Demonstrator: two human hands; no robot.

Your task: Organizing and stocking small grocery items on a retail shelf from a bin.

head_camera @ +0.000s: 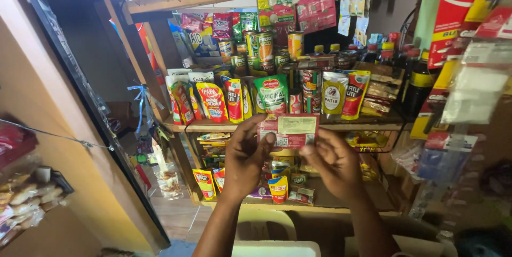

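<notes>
Flat red sachet packet (288, 130), pinched at both ends by left hand (246, 156) and right hand (333, 162) fingers, could slip onto stand-up pouches (273, 93) at twelve o'clock.

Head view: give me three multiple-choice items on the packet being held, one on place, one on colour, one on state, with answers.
1. Where is the packet?
A. Lying on the floor
B. Held in front of the shelf edge
C. Hanging from the top beam

2. What is the packet's main colour?
A. Red
B. Blue
C. Black

3. How is it held?
A. By the left hand alone
B. By the right hand alone
C. By both hands, one at each lower end

Answers:
1 B, it sits in front of the middle shelf, below the standing pouches.
2 A, red with a pale label panel.
3 C, fingers of each hand pinch an end.
</notes>
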